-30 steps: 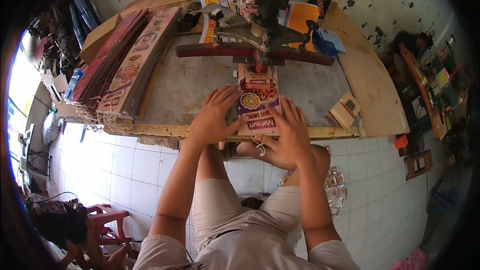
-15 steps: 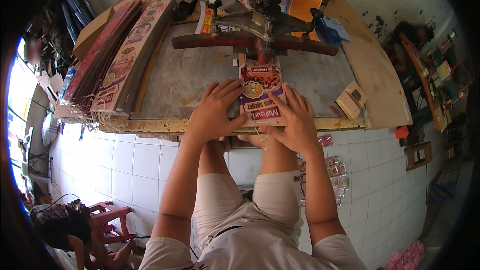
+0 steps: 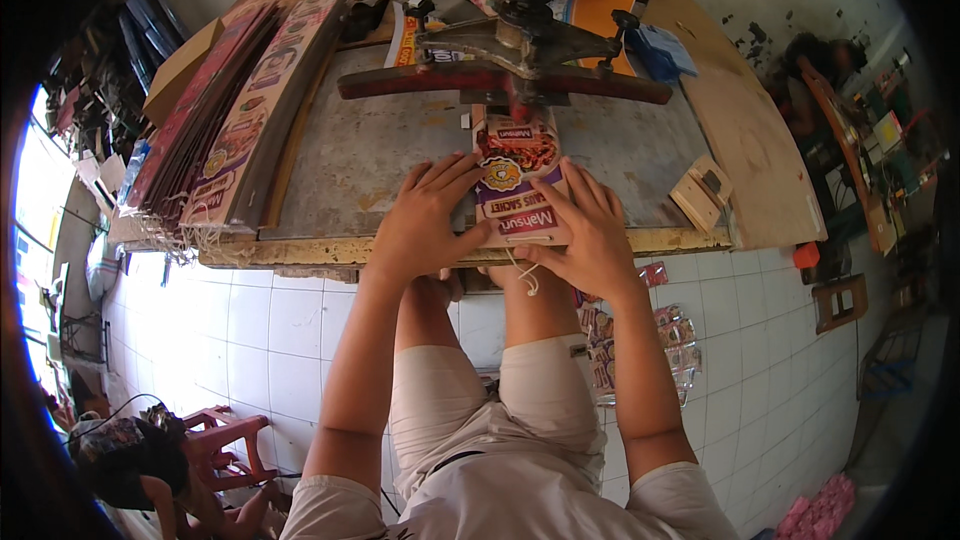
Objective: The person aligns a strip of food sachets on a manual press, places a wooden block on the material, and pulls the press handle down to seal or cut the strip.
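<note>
A long printed cardboard strip [image 3: 518, 202] in pink, cream and purple lies on the grey metal tabletop [image 3: 375, 145]. A white string [image 3: 526, 273] hangs from its near end, over the table's front edge. At the strip's left edge rests my left hand [image 3: 430, 217], open, fingers stretched forward and thumb beside the near corner. My right hand [image 3: 585, 230] lies open along the other edge, its fingertips touching the strip and its thumb near the string. The strip's far end runs beneath a dark press head with a red crossbar [image 3: 425, 79], which hides that part.
Stacked printed cardboard strips [image 3: 250, 115] lie on the left of the table. A small wooden block [image 3: 702, 195] sits at the right front, and a blue item [image 3: 663, 53] farther back. Shiny packets [image 3: 677, 350] lie on the tiled floor; a red stool [image 3: 225, 445] and a seated person are lower left.
The whole view has shifted slightly. My right knee has moved a little to the left under the table edge. Both hands stay along the strip's edges.
</note>
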Demonstrator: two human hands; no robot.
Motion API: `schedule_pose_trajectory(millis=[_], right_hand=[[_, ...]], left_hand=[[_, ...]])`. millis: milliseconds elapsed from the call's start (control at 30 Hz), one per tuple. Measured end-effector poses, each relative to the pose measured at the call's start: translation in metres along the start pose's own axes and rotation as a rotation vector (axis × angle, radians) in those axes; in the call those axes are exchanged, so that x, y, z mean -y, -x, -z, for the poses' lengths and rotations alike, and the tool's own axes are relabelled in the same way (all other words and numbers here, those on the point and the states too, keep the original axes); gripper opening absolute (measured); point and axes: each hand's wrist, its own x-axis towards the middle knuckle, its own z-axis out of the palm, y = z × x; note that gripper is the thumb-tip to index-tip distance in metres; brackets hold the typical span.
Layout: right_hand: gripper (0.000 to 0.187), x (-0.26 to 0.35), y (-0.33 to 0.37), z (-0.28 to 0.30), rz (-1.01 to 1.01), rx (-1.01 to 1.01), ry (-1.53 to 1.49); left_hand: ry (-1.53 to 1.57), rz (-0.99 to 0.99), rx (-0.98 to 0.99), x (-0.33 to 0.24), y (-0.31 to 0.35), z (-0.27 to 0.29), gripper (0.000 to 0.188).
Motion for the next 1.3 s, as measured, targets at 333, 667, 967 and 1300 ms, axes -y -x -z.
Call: schedule_pose_trajectory(millis=[333, 667, 967, 1300], right_hand=[[0.104, -0.031, -0.009, 0.013, 0.051, 0.104, -0.096], [0.11, -0.027, -0.009, 0.013, 0.04, 0.115, -0.051], [0.11, -0.028, -0.01, 0.012, 0.052, 0.087, -0.076], [0.109, -0.028, -0.009, 0.012, 0.043, 0.081, -0.092]], left_hand=[[-0.048, 0.028, 0.031, -0.004, -0.003, 0.002, 0.068], [-0.069, 0.044, 0.045, -0.001, -0.003, 0.0, 0.074], [-0.066, 0.046, 0.05, -0.001, -0.003, 0.001, 0.077], [-0.056, 0.045, 0.074, 0.0, -0.005, 0.002, 0.079]])
